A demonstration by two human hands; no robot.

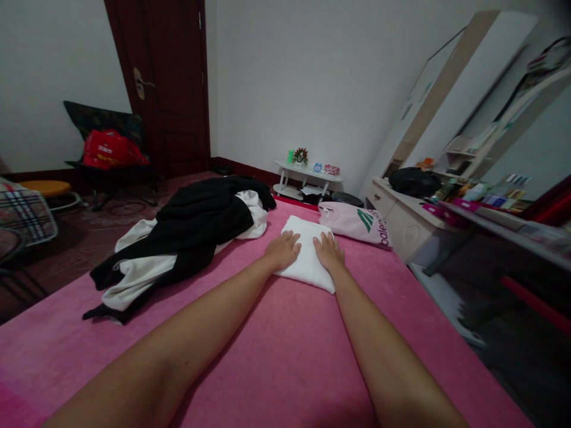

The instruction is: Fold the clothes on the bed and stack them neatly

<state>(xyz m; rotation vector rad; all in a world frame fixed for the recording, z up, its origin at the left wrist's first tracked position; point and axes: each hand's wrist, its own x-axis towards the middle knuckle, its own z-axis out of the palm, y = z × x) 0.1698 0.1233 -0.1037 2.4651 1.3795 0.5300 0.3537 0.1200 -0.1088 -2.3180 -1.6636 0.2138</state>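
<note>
A white folded garment (307, 261) lies flat as a neat rectangle on the pink bedspread (285, 356). On its left edge rests my left hand (284, 249), fingers stretched out over the cloth. My right hand (329, 251) lies on the opposite edge, its fingers spread and pointing away from me. Neither hand grips the cloth. Behind it to the right is a folded pale pink shirt (352, 222) with green and dark lettering. To the left sits a loose heap of black and white clothes (196, 220).
A low white table (307, 170) with a small plant stands by the far wall. At right are a drawer cabinet (397, 214) and a cluttered desk (513, 232). At left, a red bag (111, 150) sits on a folding chair (104, 116) near the dark door (167, 83).
</note>
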